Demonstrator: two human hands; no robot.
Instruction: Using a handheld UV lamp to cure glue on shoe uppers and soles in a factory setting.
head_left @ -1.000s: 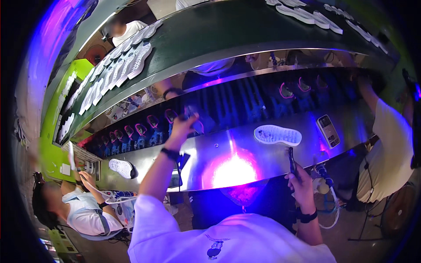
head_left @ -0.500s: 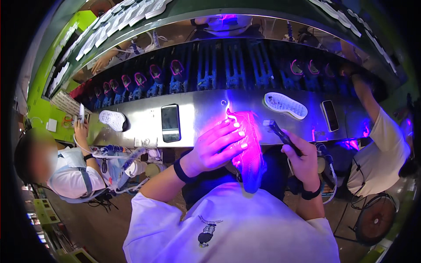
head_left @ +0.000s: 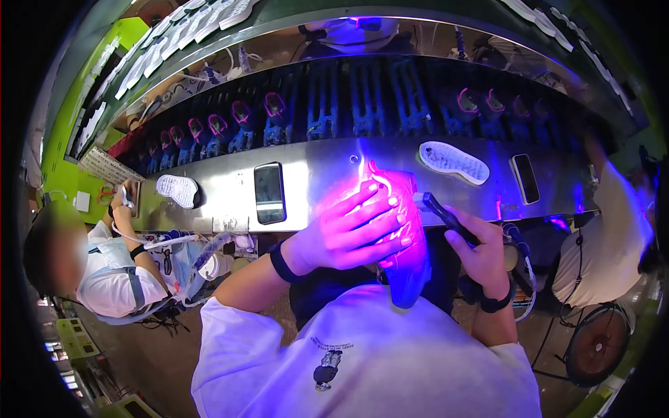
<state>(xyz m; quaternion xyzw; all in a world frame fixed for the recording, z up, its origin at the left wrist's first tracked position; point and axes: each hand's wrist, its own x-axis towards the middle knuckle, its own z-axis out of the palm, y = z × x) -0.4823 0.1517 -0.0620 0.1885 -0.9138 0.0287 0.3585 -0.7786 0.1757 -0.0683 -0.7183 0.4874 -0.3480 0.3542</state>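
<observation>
Resting on bench (head_left: 226, 188) toward left of frame: left sole (head_left: 174, 188), then left phone (head_left: 270, 194). Shoe (head_left: 410, 263) held at centre by left hand (head_left: 352, 233), laid across it, fingers slightly spread. Brush (head_left: 449, 217) pinched between thumb and curled fingers of right hand (head_left: 483, 247), right of centre; bristles near shoe's right edge, contact cannot be told. Right sole (head_left: 454, 164) and right phone (head_left: 525, 178) placed beyond, toward right of frame.

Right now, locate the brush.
In the head view, the brush is right of centre, held in the right hand beside the pink-lit shoe.
</observation>
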